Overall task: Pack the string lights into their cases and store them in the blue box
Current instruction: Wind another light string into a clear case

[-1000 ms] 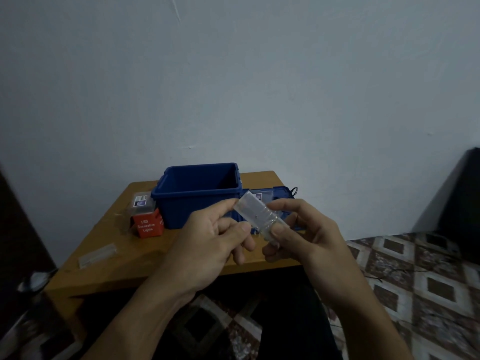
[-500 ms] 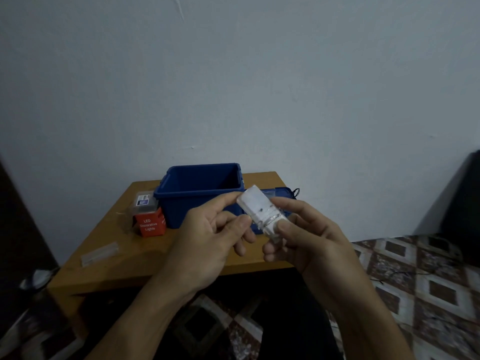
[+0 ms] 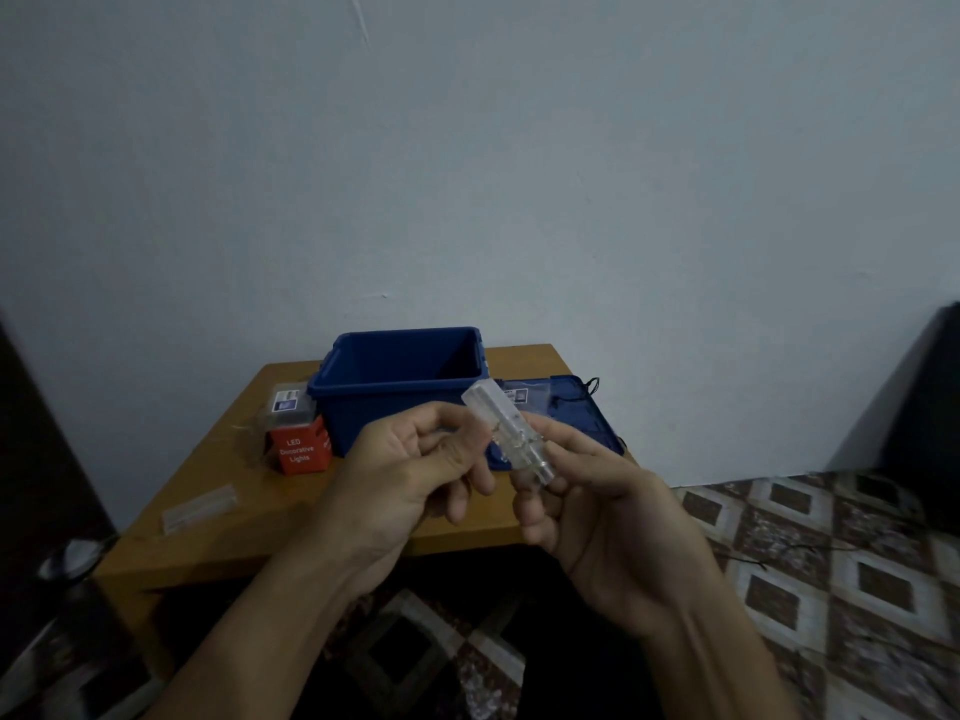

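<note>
Clear case [image 3: 506,433] of string lights held up in both grips, just short of the blue box [image 3: 395,423].

The right grip [image 3: 597,506] is curled round the case's lower end; the left grip [image 3: 410,480] pinches at its side with thumb and forefinger — both closed on it, above the bench's [image 3: 234,517] near edge. The case's long axis tilts up and away, top end towards the box, which lies ahead and slightly left — nearer the left grip, I judge.

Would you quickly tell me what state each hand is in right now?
Left hand: fingers curled against the clear rectangular plastic case; whether it grips cannot be told.
Right hand: closed, holding that case's lower end.
</note>
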{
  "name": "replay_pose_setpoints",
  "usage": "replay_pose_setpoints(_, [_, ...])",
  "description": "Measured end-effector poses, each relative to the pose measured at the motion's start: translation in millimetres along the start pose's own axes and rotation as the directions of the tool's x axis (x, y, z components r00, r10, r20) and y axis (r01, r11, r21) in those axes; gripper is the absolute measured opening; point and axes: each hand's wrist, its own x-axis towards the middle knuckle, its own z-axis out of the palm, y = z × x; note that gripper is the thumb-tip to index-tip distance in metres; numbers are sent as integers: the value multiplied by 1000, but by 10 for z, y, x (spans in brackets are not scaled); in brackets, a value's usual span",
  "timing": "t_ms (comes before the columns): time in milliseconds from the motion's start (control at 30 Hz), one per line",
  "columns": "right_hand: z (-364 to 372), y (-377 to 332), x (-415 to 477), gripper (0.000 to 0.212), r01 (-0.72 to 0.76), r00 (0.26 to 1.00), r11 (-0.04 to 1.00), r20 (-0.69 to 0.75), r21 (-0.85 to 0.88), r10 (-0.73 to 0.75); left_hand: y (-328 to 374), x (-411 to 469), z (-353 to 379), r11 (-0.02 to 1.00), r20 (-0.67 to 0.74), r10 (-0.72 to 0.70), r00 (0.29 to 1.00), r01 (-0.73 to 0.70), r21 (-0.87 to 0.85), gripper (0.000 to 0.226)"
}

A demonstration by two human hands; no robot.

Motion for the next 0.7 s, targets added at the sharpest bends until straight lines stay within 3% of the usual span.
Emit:
replay_pose_setpoints(100, [1, 41, 25, 37, -42, 999, 998, 4, 42, 42, -15, 7, -19, 999, 1, -44, 999, 44, -26, 27])
replay_pose_setpoints(300, [54, 66, 7, 30, -120, 993, 988, 25, 93, 118, -100, -3, -47, 993, 13, -69, 997, 70, -93, 65])
replay_pose_setpoints(367, [71, 70, 0, 28, -105, 995, 994, 0, -20, 105, -133, 0, -59, 992, 18, -52, 999, 53, -116, 68])
replay_pose_setpoints(433, [73, 96, 1, 24, -46, 997, 970, -69, -239, 31, -153, 2, -52, 990, 16, -42, 999, 44, -136, 57])
replay_pose_setpoints(533, [49, 166, 10, 32, 70, 959, 754, -163, -653, -231, -170, 9, -26, 990, -55, -46, 997, 38, -139, 47])
replay_pose_setpoints(600, [64, 212, 18, 39, 146, 937, 660, -112, -737, -331, -191, 11, -25, 996, -105, -30, 994, 21, -81, 44])
replay_pose_setpoints(700, [109, 276, 40, 37, 227, 932, 652, -32, -723, -361, -191, -8, -57, 1000, -148, 13, 989, -9, 25, 40])
